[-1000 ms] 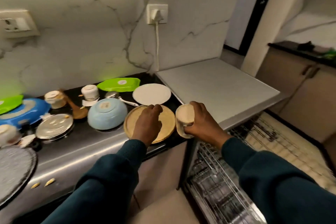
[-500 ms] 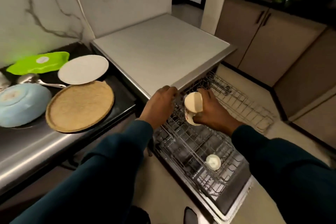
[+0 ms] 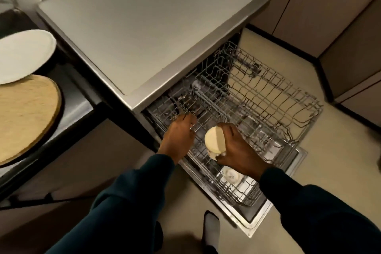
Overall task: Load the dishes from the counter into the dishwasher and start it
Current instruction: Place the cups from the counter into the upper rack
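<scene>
While the dishwasher (image 3: 156, 33) stood open with its door lowered toward the floor, the right hand (image 3: 237, 153) grasped a cream mug (image 3: 214, 142), fingers and thumb curled round its body. The mug was tilted on its side, its rim turned toward the camera, and was held over the near part of the pulled-out wire rack (image 3: 268, 97). The left hand (image 3: 179, 135) lay at the near left corner of the same rack, its fingertips curled over the wires just under the front edge of the machine's flat grey top; whether it gripped a wire or only rested there could not be told. The two hands were close beside each other but apart. A small white cup (image 3: 231, 176) sat in a lower rack (image 3: 243, 196), below the right wrist, with lettering on it too small to read. On the dark worktop (image 3: 72, 88) to the left of the machine, a white plate (image 3: 22, 53) overlapped the far edge of a round tan plate (image 3: 24, 115). Both sleeves were dark teal. Beige cabinet doors (image 3: 292, 2) stood beyond the rack at the upper right, and a foot in a grey sock (image 3: 211, 231) showed on the floor near the door's front corner.
</scene>
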